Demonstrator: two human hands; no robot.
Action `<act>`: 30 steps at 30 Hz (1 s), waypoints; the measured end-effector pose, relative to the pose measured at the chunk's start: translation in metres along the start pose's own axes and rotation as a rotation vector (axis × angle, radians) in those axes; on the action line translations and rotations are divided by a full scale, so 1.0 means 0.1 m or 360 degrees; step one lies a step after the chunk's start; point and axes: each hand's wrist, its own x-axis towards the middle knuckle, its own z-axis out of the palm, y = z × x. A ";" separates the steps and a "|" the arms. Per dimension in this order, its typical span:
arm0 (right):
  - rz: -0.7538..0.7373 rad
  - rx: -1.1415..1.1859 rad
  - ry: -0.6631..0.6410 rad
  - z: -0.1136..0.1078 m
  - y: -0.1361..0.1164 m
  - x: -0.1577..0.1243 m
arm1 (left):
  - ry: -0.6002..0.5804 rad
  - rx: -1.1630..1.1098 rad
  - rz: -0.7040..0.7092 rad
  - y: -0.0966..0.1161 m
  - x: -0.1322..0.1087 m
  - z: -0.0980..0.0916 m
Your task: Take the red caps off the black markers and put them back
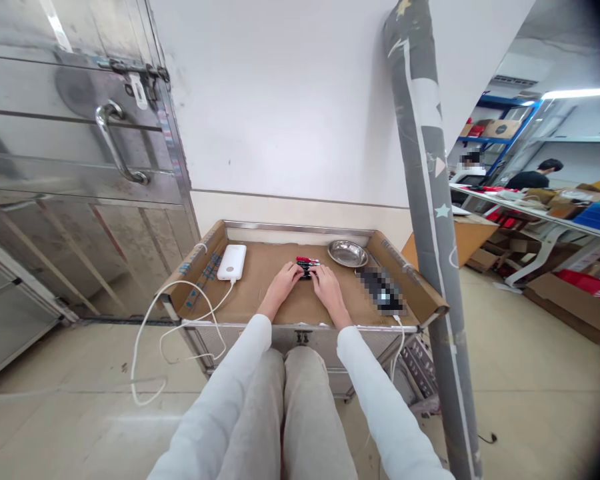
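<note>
One white wall (290, 100): stands behind the worktop; a beige band runs along its lower part.
Steel door (75, 153): at far left, fitted with a bolt (153, 71) and a curved pull handle (111, 143).
Grey patterned roll (433, 220): long, tilted, just beside the right end of the worktop; stars and triangles on its surface.
Worktop (260, 260): lined with brown cardboard, which also covers both raised sides.
Background, right: one person (530, 179) in a dark top, another person (473, 167) in a white one.
Hands: left hand (284, 283) and right hand (327, 287) near each other but apart, fingers bent, fingertips at opposite ends of the black pieces. Whether they are pinched on them cannot be told.
Metal dish (347, 253): round, shallow, at the back right of the worktop.
Dark device (380, 293): blurred, in front of the dish; white cable at its near end.
White power bank (231, 262): at left on the worktop, cable plugged in at its near end.
Black pieces (307, 267): slender, mid-worktop, between the hands; exact kind too small to tell.
Red pieces (306, 259): slender, just behind the black ones.
</note>
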 end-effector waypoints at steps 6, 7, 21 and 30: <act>0.0000 0.0093 0.0017 -0.02 -0.02 -0.02 | 0.0036 -0.0055 -0.0008 0.06 0.00 -0.05; 0.0014 0.0099 0.0024 -0.02 -0.02 -0.02 | 0.0034 -0.0064 -0.0005 0.07 0.00 -0.06; 0.0033 0.0116 -0.0082 -0.05 -0.03 -0.04 | 0.0008 -0.0118 -0.0030 0.14 -0.03 -0.12; -0.0023 0.0241 -0.0124 -0.05 -0.05 -0.03 | -0.0038 -0.0210 0.0029 0.10 -0.01 -0.05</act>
